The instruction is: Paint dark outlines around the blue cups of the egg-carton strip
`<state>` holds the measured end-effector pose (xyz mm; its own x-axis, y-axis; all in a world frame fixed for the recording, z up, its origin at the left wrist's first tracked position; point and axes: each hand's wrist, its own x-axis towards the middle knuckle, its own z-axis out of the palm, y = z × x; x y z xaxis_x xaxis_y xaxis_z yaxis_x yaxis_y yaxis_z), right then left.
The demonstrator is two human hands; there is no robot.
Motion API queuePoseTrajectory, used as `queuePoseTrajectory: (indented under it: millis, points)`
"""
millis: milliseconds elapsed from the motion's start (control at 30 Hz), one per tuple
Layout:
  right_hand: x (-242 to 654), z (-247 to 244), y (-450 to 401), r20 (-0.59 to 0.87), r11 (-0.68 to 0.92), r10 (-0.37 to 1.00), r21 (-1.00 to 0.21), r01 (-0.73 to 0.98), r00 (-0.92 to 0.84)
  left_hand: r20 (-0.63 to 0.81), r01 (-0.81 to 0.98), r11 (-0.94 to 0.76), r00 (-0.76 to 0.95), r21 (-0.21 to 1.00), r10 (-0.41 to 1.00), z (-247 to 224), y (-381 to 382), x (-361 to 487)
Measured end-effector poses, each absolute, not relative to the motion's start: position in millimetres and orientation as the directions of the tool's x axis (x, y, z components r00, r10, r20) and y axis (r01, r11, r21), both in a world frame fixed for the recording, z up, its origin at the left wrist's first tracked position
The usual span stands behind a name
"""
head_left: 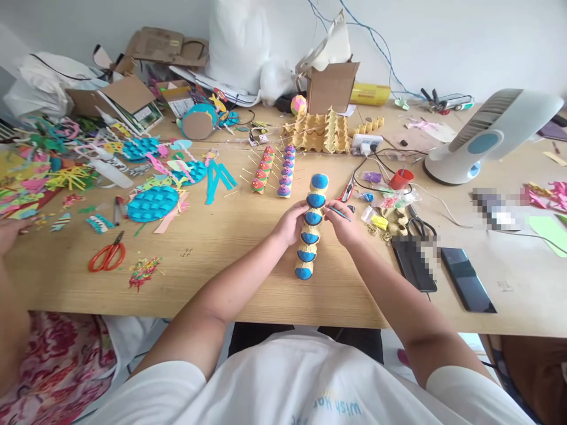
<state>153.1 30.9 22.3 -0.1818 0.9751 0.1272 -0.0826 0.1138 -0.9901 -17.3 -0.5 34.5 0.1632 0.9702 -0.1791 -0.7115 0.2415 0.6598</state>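
Note:
A strip of egg-carton cups [309, 237], tan with a blue patch on each cup, stands lengthwise in front of me. My left hand [291, 223] grips its left side near the upper cups, fingers closed around the edge. On the other side, my right hand [344, 227] has its fingers closed on a thin blue stick-like tool [340, 213], close against the strip. Whether the tool's tip touches the strip is hidden. Beyond lie a purple-and-blue cup strip [287, 171] and a red-and-green cup strip [263, 170], both with thin sticks poking out.
Red-handled scissors [107, 255], blue egg-carton pieces [153, 203] and paper scraps lie left, near another person's arm [11, 233]. On the right are black scissors [420, 224], phones [468, 278], a red cup [401, 179] and a white fan [487, 139]. Egg trays [316, 131] stand behind.

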Motion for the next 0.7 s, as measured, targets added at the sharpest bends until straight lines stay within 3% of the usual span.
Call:
queuePoseTrajectory:
  millis: [133, 300, 467, 567, 700]
  points:
    - [142.8, 23.5, 32.5, 0.027, -0.04, 0.972, -0.959, -0.28, -0.232, -0.155, -0.727, 0.206, 0.137, 0.655, 0.978, 38.8, 1.6, -15.9]
    - [130.2, 11.8, 48.6, -0.064, -0.162, 0.978, -0.834, -0.528, -0.198, -0.171, -0.723, 0.199, 0.113, 0.662, 0.979, 35.6, 17.2, -12.8]
    - [128.4, -0.3, 58.0, -0.014, -0.073, 0.991, -0.884, -0.462, -0.131, -0.219, -0.71, 0.226, 0.103, 0.667, 0.97, 23.6, 25.9, -12.2]
    - [130.8, -0.2, 55.7, -0.035, -0.112, 0.982, -0.901, -0.419, -0.187, -0.211, -0.691, 0.241, 0.129, 0.682, 0.969, 19.0, 27.3, -13.1]
    - [132.1, 4.6, 50.9, -0.082, -0.171, 0.977, -0.858, -0.485, -0.199, -0.255, -0.671, 0.273, 0.129, 0.689, 0.958, 17.8, 28.2, -15.3]
